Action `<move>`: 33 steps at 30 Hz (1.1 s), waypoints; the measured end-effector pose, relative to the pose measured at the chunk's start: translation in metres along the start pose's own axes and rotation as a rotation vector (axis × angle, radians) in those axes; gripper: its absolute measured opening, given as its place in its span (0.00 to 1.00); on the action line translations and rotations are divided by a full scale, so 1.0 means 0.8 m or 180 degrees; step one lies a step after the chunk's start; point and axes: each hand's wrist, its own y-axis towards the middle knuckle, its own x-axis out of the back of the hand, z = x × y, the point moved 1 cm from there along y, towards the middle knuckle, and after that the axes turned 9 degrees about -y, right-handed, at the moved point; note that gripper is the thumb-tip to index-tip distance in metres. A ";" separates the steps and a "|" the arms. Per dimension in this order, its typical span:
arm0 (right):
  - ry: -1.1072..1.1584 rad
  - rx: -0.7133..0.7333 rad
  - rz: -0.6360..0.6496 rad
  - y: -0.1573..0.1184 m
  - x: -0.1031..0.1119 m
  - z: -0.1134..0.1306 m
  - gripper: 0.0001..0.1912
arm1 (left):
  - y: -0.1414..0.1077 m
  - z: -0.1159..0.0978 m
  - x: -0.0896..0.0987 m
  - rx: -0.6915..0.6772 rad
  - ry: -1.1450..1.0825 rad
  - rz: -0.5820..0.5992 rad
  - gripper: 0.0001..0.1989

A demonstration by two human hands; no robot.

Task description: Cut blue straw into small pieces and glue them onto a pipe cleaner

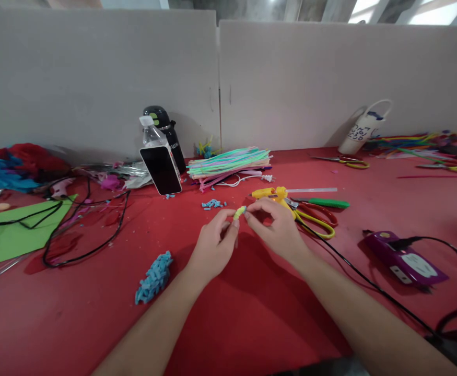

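Near the middle of the red table, my left hand pinches a small yellow piece. My right hand is closed at the other end of that piece, where a bit of blue shows between the fingertips. Just beyond my left hand lies a small group of short blue pieces. A larger blue pile sits to the left of my left forearm. Behind my right hand are a yellow glue gun with a clear stick and scissors with yellow handles.
A phone leans on a bottle at the back left. Pipe cleaners lie by the white partition. At the right are a purple power strip with black cable and a white tumbler. Green paper lies far left.
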 end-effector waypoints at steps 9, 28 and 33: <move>0.0058 -0.0075 0.0006 0.000 0.002 0.001 0.03 | 0.001 0.004 0.001 0.0002 -0.0014 -0.0054 0.14; -0.0023 -0.0074 0.0052 -0.001 0.001 0.000 0.03 | 0.000 -0.003 0.001 -0.0065 0.0284 -0.0026 0.12; -0.0084 -0.0077 0.0043 -0.001 0.000 0.001 0.04 | -0.001 -0.004 0.000 -0.0126 0.0392 -0.0031 0.14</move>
